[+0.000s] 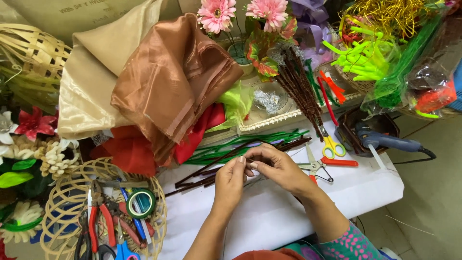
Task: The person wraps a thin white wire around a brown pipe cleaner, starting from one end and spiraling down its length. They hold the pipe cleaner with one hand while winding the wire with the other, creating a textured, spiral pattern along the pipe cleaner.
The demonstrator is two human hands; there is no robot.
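The white cloth-covered table (337, 192) fills the lower middle, and everything sits on or around it. At eleven o'clock lies the big heap of folded satin fabric, copper-brown over pale gold (159, 82), with red cloth (130, 149) spilling out beneath. Down at seven o'clock, the round open-weave cane basket (62, 202) holds red-handled pliers (103, 224) and a roll of green floral tape (141, 202). At two o'clock, a clear bag of neon-green pipe cleaners (365, 58). At three o'clock, a blue glue gun (385, 140) rests in a dark tray. Just above centre, a spread of green pipe cleaners (250, 144), and at one o'clock a bundle of dark brown pipe cleaners (301, 94) beside yellow-handled scissors (331, 144).

Now the hands, dead centre: left hand (230, 180) and right hand (279, 166) meet fingertip to fingertip, both pinching one thin dark brown pipe cleaner stem (211, 162), which runs out from them toward eight o'clock over loose brown stems (192, 184).
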